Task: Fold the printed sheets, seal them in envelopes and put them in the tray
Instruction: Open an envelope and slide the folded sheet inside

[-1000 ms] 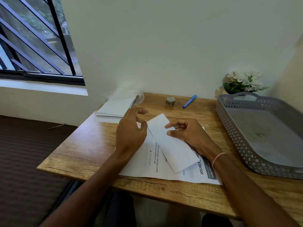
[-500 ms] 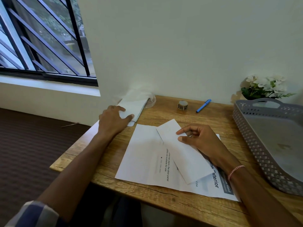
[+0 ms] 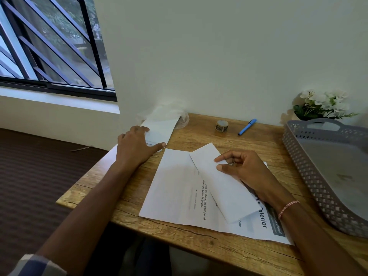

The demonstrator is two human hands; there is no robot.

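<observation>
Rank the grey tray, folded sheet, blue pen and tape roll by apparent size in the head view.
1. grey tray, partly cut off
2. folded sheet
3. blue pen and tape roll: alike, unranked; pen longer, roll wider

Pale wall; barred window; wooden desk; dark floor

A wooden table carries envelopes far left, a tape roll and blue pen farther back, printed sheets near, and a grey tray on the right.
</observation>
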